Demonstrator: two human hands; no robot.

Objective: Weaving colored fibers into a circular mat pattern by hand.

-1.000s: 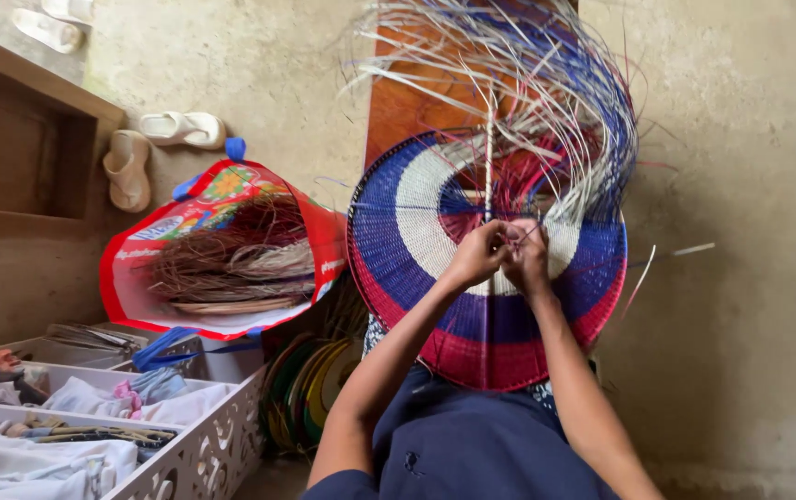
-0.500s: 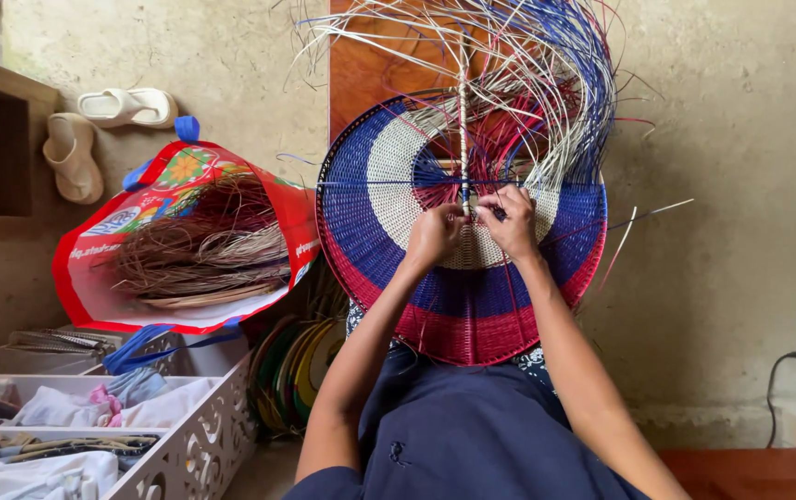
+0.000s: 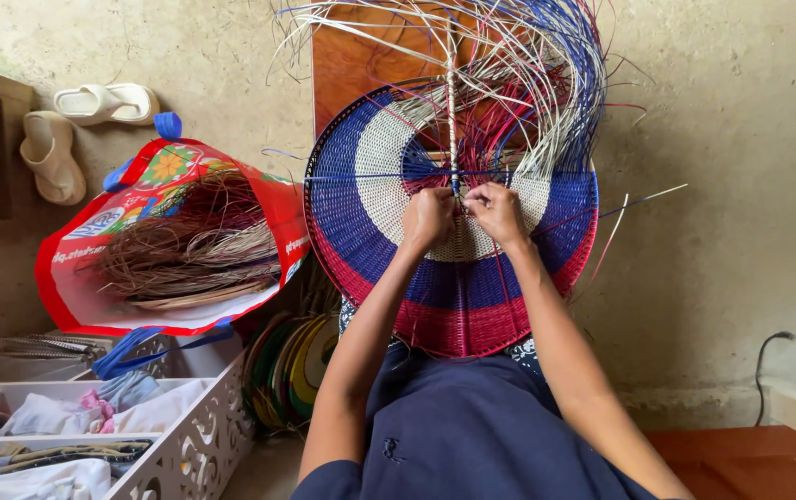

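A round woven piece (image 3: 361, 231) in bands of blue, white and red stands on edge on my lap, with many loose strands (image 3: 509, 83) of blue, red and pale cane fanning up from its upper half. My left hand (image 3: 427, 218) and my right hand (image 3: 498, 213) sit close together at its centre, fingers pinched on strands beside a stiff pale rib (image 3: 451, 111) that runs straight up. A thin blue strand (image 3: 370, 178) stretches horizontally to the left from my fingers.
A red shopping bag (image 3: 74, 278) full of brown cane lies to the left. White plastic trays (image 3: 203, 417) hold cloth and tools at lower left. Coiled coloured cane (image 3: 291, 366) rests beside my leg. Pale sandals (image 3: 101, 102) lie by the wall. A cable (image 3: 768, 347) hangs at right.
The view has shifted, so the woven piece and bag sit further left and lower. My hands stay pinched at the centre of the weave, now working slightly lower on the rib.
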